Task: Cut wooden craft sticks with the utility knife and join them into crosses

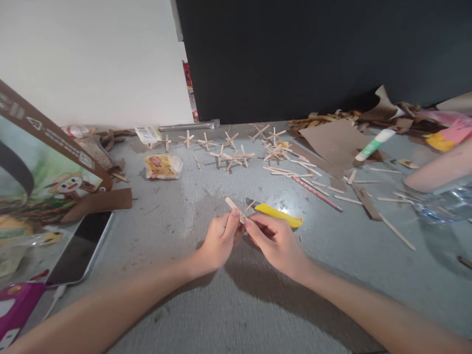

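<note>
Pinched between my two hands are small wooden craft sticks (231, 203), set at an angle to each other and meeting at my fingertips. My left hand (220, 238) grips the wider stick with the thumb on top. From the other side, my right hand (275, 241) closes thumb and finger on the sticks where they meet; its other fingers are curled. Just beyond my right hand lies a yellow utility knife (280, 215), its dark blade end pointing left. Several star-shaped pieces of crossed sticks (233, 158) stand farther back.
Loose craft sticks (326, 187) and a red patterned stick (317, 194) lie at the right, near a glue stick (375, 145) and cardboard (334, 142). A wrapped snack (163, 167) sits left of centre. At the left are a phone (81, 248) and a printed bag (55, 162). Another person's arm (442, 167) reaches in.
</note>
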The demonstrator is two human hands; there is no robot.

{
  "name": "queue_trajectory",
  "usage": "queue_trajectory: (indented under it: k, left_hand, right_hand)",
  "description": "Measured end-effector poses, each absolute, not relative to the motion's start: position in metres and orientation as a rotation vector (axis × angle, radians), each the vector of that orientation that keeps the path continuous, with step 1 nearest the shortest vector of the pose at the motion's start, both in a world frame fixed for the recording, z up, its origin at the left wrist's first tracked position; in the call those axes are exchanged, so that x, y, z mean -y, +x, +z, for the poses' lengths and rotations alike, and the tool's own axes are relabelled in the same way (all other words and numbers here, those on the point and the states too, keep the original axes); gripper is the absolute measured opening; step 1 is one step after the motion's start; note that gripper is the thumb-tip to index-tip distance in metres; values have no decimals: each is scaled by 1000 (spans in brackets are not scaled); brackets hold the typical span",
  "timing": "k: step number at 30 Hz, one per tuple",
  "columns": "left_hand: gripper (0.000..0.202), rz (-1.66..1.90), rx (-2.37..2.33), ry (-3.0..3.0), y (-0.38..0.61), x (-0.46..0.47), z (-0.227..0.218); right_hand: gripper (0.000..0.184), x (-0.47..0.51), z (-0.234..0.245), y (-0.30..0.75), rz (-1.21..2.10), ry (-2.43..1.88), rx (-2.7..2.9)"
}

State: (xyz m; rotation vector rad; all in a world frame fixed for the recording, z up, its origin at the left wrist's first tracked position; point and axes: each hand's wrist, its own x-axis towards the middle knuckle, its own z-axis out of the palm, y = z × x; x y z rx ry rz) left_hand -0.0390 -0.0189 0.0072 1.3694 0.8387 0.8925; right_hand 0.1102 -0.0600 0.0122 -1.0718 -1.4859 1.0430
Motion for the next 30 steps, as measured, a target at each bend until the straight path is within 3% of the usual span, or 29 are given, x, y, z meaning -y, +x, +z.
queue_trajectory:
  k: [30]
  left_hand:
    - [50,740,-662,1225,-42,17,11]
  right_hand:
    - [46,55,11,126,931,-1145,1586]
